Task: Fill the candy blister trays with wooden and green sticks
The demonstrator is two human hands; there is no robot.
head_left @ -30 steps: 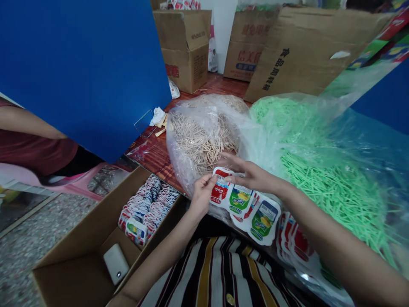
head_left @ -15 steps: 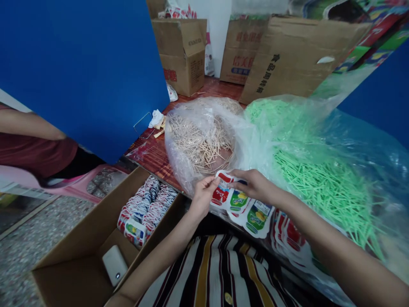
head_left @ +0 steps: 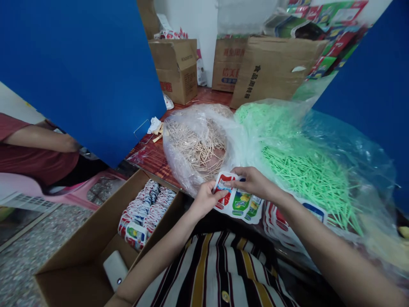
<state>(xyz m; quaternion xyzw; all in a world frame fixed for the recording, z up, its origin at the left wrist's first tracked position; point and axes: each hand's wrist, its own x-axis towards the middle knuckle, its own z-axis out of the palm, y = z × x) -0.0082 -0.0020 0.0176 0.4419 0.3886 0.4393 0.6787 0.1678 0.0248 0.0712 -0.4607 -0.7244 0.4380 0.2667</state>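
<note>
here, the left hand pinches the left edge of a flat, white-bordered, red-and-green printed strip, and the right hand is closed on its far edge. the strip is just nearer than a clear plastic bag of thin beige sticks.

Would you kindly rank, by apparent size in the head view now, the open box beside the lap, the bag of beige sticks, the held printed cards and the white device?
1. Open box, cut off by the frame
2. Bag of beige sticks
3. Held printed cards, partly covered
4. White device
</note>
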